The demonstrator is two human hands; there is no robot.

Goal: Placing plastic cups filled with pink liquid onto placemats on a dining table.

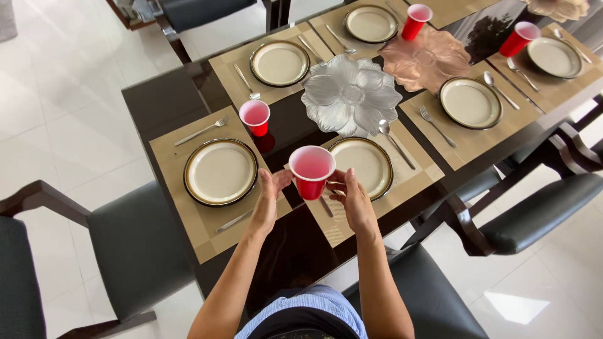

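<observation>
Cradled between both palms, my left hand (269,199) and right hand (353,199) pressed the red cup (311,171) just beside the near plate (363,164), where squeezing could have buckled its thin wall.

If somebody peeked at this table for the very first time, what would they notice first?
Probably the bright red plastic cup held up between the left hand and right hand, just above the near edge of the dark glossy dining table. Next, the big silver flower-shaped platter in the table's middle, with a copper flower-shaped platter beside it. Round cream plates with dark rims sit on tan placemats all around.
</observation>
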